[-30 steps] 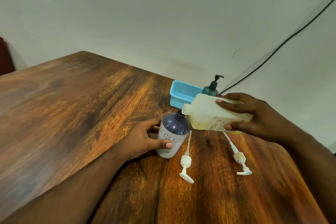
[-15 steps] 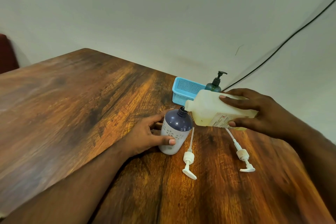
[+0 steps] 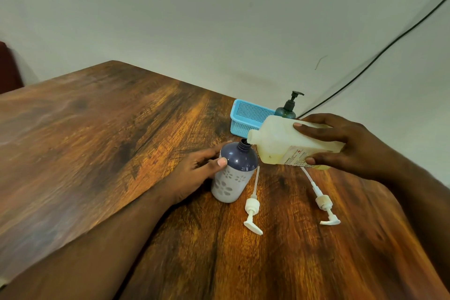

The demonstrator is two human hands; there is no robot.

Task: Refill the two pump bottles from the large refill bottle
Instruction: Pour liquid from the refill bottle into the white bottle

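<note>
Yellowish liquid is seen pooled low in the large refill bottle (image 3: 287, 143), which is tipped almost level and gripped by the right hand (image 3: 350, 146), fingers curled over its top and thumb under its label. Its spout is held just at the open neck of the purple pump bottle (image 3: 235, 170); whether the two touch cannot be told, and no stream can be made out. The purple bottle is kept upright on the wooden table (image 3: 121, 153) by the left hand (image 3: 194, 173), with the thumb pressed on its shoulder and the fingers wrapped behind.

A spill is judged the main risk. The neck is narrow, and a small drift of the spout would send liquid down the bottle's shoulder, over the steadying thumb and onto the wood. A sudden steeper tilt could bring a gulp that overfills the opening. Since the dark wall hides the level inside, overfilling is also likely to go unnoticed. Wet fingers would weaken the left hand's hold, and the bottle could be tipped.

Two white pump heads (image 3: 252, 212) (image 3: 325, 204) lie on the table just in front, where any runoff could reach them. Farther back, a blue basket (image 3: 248, 117) and a green pump bottle (image 3: 288, 109) stand near the wall, with a black cable (image 3: 379, 53) running along it.
</note>
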